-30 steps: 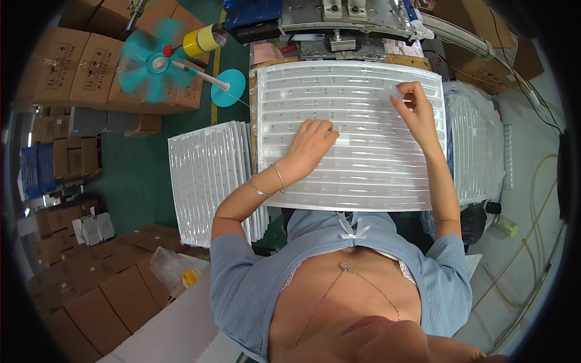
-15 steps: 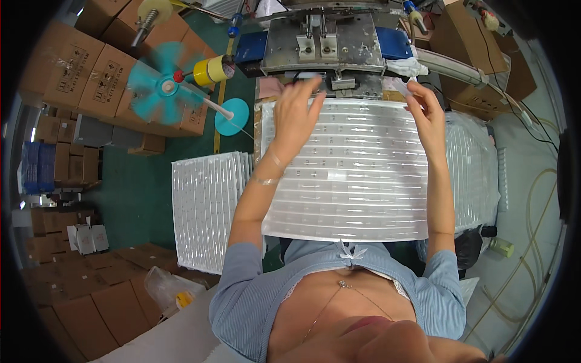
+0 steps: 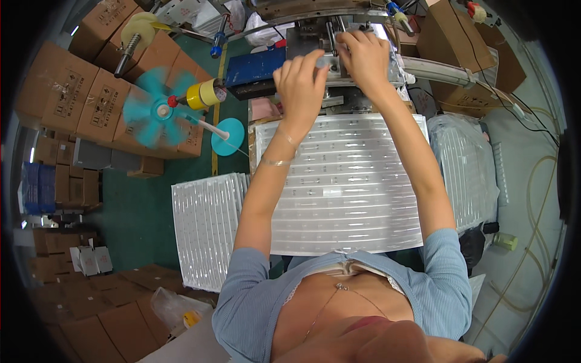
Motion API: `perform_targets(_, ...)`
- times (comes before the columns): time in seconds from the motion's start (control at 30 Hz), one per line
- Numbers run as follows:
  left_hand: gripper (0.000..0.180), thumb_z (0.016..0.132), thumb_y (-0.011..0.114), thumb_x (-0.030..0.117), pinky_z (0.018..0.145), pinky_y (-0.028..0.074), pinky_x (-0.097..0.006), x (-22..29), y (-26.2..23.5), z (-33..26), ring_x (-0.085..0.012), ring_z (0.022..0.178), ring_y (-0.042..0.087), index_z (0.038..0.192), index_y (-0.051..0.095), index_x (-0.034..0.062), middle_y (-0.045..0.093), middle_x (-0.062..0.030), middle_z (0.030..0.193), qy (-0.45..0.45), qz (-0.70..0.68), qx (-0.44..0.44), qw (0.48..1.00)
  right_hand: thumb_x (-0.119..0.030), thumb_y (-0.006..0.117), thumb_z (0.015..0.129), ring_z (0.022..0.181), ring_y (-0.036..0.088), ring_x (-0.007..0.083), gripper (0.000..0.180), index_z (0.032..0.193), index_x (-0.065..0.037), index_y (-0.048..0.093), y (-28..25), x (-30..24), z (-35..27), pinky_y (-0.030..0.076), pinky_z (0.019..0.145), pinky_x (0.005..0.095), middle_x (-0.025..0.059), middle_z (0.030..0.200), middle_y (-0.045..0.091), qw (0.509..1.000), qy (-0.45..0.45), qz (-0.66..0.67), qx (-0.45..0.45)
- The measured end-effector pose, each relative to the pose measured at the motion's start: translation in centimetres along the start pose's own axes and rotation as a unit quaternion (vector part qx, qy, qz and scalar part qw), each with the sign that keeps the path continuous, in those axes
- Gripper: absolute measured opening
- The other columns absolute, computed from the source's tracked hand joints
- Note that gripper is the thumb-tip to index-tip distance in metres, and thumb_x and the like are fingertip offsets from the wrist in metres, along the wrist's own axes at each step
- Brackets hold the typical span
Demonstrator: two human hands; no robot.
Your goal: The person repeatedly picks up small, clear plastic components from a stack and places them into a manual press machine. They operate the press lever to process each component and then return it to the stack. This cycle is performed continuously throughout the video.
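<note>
A metal machine fixture (image 3: pixel 305 41) with upright rods stands at the far edge of my work surface, and both my hands are at it. My left hand (image 3: pixel 299 88) is held over its near left edge, fingers bent and thumb apart, with nothing visible in it. My right hand (image 3: pixel 367 60) reaches in at the middle, fingers curled beside the metal rods (image 3: pixel 331 37); what lies under its fingertips is hidden. Below my forearms lies a stack of white ribbed sheets (image 3: pixel 345 181) in shiny plastic, with rows of small marks.
More ribbed sheets (image 3: pixel 209 230) lean at the left, and a plastic-wrapped stack (image 3: pixel 463 172) stands at the right. A turquoise fan (image 3: pixel 162 112) spins beside yellow tape rolls (image 3: pixel 203 95). A blue block (image 3: pixel 257 65) flanks the fixture. Cardboard boxes (image 3: pixel 78 91) are piled at left.
My right hand has moved left and forward from the sheets' far right corner to the fixture's middle; the small pale piece at its fingertips no longer shows. The view has shifted slightly.
</note>
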State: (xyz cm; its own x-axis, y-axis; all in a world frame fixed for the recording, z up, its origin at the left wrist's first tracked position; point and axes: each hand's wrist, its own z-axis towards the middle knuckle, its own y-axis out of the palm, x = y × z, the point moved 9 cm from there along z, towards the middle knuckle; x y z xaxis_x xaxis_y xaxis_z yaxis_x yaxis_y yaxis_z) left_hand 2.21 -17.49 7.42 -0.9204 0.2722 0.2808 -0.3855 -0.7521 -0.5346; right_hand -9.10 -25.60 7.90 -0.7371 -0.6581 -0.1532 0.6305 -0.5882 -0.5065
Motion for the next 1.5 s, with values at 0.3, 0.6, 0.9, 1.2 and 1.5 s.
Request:
perform_targets(0.3,0.019,0.073,0.059,0.004,0.069,0.043,-0.039,1.7,-4.5,-10.9,-0.0292,0.077,0.055,0.091,0.057,0.0033,0.059,-0.0117,0.085,-0.04,-0.149,-0.159,0.975,-0.029,0.064,0.078,0.084,0.06,0.0237,0.023,0.095,-0.015,0.063,1.5,2.0,-0.3,0.039,0.074,0.0404,0.0044,0.087,0.065,0.999,0.026,0.02,-0.017)
perform_targets(0.6,0.018,0.068,0.057,0.006,0.067,0.04,-0.036,5.6,-3.7,-19.5,-0.0228,0.073,0.05,0.086,0.058,0.007,0.05,-0.0059,0.069,0.075,-0.088,-0.361,0.925,-0.026,0.066,0.077,0.086,0.055,0.0237,0.025,0.097,-0.012,0.063,-5.6,-0.8,-12.8,0.037,0.073,0.0376,0.006,0.095,0.06,0.964,0.018,0.184,-0.19)
perform_targets(0.9,0.025,0.073,0.052,0.005,0.073,0.043,-0.039,-2.8,-8.2,-20.4,-0.0286,0.08,0.053,0.097,0.06,0.0077,0.057,-0.0103,0.079,-0.18,-0.022,-0.331,0.926,-0.014,0.073,0.067,0.089,0.051,0.0193,0.024,0.087,-0.013,0.06,-6.5,-6.5,-23.2,0.036,0.078,0.0351,0.0014,0.097,0.055,0.905,-0.074,0.157,-0.388)
perform_targets(1.2,0.025,0.074,0.048,0.001,0.071,0.044,-0.04,-5.3,-11.1,-20.3,-0.0297,0.077,0.054,0.096,0.058,0.006,0.055,-0.0103,0.082,-0.221,0.007,-0.258,0.94,-0.007,0.065,0.078,0.079,0.056,0.0182,0.021,0.093,-0.004,0.051,-4.5,0.4,-19.2,0.047,0.069,0.0296,0.0055,0.089,0.058,0.85,0.23,0.367,-0.3)
perform_targets(1.5,0.028,0.073,0.048,-0.001,0.072,0.049,-0.035,-2.4,-5.1,-14.5,-0.029,0.086,0.057,0.098,0.059,0.0039,0.058,-0.0123,0.093,-0.154,-0.091,-0.25,0.952,-0.011,0.062,0.083,0.086,0.058,0.0132,0.023,0.104,-0.003,0.058,-4.4,7.1,-17.6,0.048,0.071,0.0245,0.0049,0.102,0.06,0.84,0.346,0.359,-0.214)
